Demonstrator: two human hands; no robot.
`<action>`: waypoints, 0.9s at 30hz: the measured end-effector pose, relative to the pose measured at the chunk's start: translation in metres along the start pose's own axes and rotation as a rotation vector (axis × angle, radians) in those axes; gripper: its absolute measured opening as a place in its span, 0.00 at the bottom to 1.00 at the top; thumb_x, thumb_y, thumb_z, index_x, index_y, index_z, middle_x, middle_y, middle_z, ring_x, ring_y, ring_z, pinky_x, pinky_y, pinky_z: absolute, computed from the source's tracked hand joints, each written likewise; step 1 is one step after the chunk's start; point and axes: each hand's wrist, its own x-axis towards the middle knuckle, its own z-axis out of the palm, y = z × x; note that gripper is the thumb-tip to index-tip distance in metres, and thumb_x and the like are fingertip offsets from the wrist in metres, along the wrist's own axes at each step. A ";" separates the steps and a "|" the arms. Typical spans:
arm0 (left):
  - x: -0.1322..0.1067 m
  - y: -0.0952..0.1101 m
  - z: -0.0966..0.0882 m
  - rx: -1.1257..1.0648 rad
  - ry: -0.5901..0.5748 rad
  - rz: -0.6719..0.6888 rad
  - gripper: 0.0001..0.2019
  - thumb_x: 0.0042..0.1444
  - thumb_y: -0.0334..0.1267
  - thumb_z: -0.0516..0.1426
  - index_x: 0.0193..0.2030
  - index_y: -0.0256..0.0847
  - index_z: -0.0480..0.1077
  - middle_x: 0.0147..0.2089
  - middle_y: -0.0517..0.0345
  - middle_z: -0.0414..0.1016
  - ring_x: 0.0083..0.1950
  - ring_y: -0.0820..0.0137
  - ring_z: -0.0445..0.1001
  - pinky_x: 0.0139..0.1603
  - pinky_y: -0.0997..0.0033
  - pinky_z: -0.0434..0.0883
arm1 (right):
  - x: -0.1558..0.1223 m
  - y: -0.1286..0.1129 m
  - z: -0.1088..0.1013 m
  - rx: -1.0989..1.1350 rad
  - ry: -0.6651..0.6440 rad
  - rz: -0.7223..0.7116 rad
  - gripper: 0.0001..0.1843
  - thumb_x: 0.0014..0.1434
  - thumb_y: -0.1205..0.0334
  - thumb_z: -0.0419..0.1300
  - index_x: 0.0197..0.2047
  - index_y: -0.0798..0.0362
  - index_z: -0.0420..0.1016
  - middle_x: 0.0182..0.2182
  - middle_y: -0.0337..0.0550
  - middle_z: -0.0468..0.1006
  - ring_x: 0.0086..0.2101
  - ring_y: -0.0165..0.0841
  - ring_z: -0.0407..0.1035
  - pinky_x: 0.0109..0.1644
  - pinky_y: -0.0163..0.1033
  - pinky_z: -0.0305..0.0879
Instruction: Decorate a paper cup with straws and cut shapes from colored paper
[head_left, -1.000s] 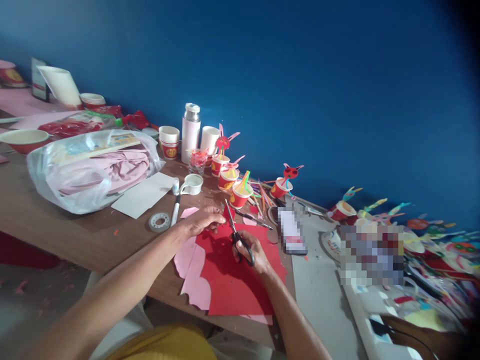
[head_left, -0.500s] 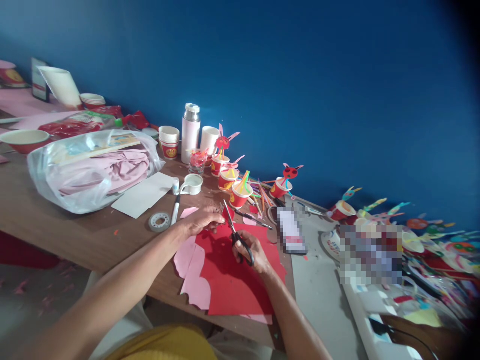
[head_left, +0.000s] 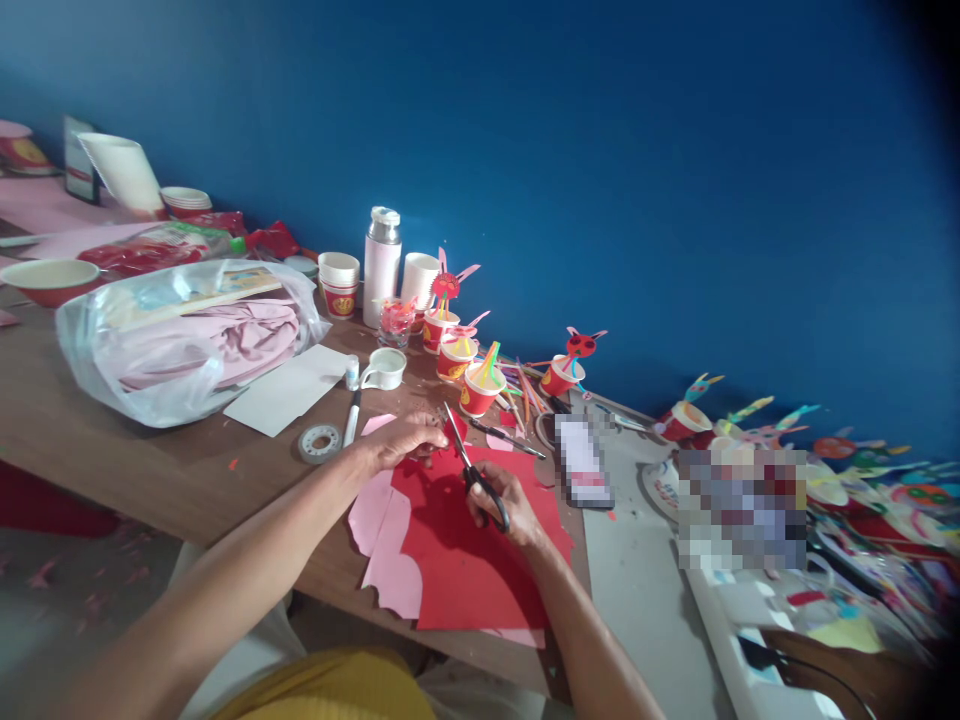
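My right hand [head_left: 501, 505] is closed around the black handles of a pair of scissors [head_left: 459, 440], whose blades point up and to the left. Between the fingertips of my left hand [head_left: 412, 437] is a small piece of red paper [head_left: 456, 426], and the blades lie at it. Whether they are cutting into it I cannot make out. Beneath both hands a large sheet of red paper [head_left: 480, 580] lies on the table, over cut pieces of pink paper [head_left: 391, 555] with wavy edges.
Beyond my hands stand paper cups [head_left: 484, 388], a white mug [head_left: 385, 369] and a pink flask [head_left: 382, 265]. A tape roll [head_left: 319, 443] lies left, near a clear plastic bag [head_left: 150, 390]. On the right are a phone [head_left: 583, 465], a power strip [head_left: 720, 620] and more decorated cups [head_left: 684, 420].
The scissor blades have shifted very slightly to the left at the small red piece. Otherwise both hands and the things on the table look the same.
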 end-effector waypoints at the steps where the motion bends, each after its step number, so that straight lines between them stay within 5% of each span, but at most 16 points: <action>1: 0.000 0.000 0.000 0.002 -0.005 -0.003 0.05 0.38 0.32 0.58 0.23 0.36 0.65 0.18 0.66 0.62 0.20 0.78 0.60 0.23 0.76 0.61 | 0.000 0.000 0.000 -0.005 -0.002 0.001 0.19 0.52 0.48 0.61 0.36 0.56 0.65 0.17 0.33 0.67 0.16 0.24 0.61 0.21 0.30 0.56; 27: -0.003 0.001 -0.002 0.028 -0.001 -0.034 0.04 0.39 0.30 0.57 0.25 0.36 0.68 0.19 0.64 0.66 0.22 0.76 0.62 0.26 0.74 0.62 | -0.003 -0.009 0.003 -0.025 -0.046 0.013 0.21 0.51 0.47 0.61 0.38 0.56 0.64 0.18 0.34 0.68 0.18 0.25 0.61 0.23 0.31 0.57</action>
